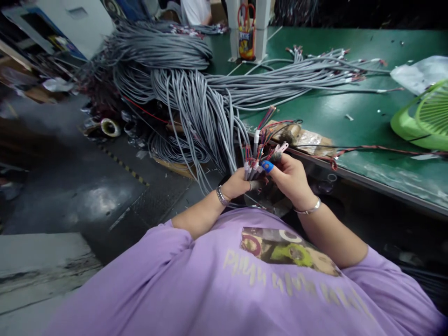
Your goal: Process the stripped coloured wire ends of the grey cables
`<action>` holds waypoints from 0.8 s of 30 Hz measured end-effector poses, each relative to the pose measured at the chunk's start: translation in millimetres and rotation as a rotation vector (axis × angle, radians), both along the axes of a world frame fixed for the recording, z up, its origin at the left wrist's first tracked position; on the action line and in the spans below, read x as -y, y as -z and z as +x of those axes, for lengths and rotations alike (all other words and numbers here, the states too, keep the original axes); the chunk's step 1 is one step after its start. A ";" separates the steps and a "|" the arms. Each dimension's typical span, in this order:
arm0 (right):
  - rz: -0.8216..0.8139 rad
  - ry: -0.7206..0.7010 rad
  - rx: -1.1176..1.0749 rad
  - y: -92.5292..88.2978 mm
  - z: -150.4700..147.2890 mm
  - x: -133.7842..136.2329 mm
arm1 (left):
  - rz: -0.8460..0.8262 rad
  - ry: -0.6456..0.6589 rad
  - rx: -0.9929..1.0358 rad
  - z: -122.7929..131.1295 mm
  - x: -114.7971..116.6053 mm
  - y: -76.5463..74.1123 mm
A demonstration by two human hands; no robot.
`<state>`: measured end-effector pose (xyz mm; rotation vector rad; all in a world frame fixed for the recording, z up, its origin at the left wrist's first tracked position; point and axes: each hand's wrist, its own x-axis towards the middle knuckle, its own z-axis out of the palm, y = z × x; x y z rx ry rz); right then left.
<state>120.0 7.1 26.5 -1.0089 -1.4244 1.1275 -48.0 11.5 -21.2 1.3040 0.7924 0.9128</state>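
Observation:
My left hand (240,183) is closed around a bunch of grey cable ends (252,156) with coloured inner wires sticking up. My right hand (290,176), with a blue cot on one fingertip, pinches the coloured wire tips of the same bunch from the right. Both hands meet just off the near edge of the green table (315,112). The grey cables (196,102) run up from my hands into a large heap hanging over the table's left end.
More grey cables (315,70) with stripped ends lie across the table. A green fan (425,116) sits at the right edge, a plastic bag (420,72) behind it. A white post (261,28) stands at the back. Another person's torso (196,10) shows at top.

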 end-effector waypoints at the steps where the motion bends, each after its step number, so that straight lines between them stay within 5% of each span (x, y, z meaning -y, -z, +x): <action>1: -0.031 0.003 -0.033 1.9 0.6 1.0 | -0.001 0.014 0.005 -1.0 0.5 -2.5; 6: -0.101 0.054 -0.112 12.9 11.4 6.5 | -0.050 0.002 0.040 -2.0 2.4 -10.9; 14: -0.136 0.021 -0.070 24.8 25.7 4.4 | -0.282 -0.414 0.227 -2.8 -3.9 -25.4; 19: -0.221 -0.048 -0.099 34.6 15.4 7.7 | -0.127 -0.368 0.143 3.8 1.3 -34.4; 24: -0.324 -0.034 -0.203 39.4 8.5 10.8 | -0.095 -0.164 -0.033 8.8 4.8 -27.4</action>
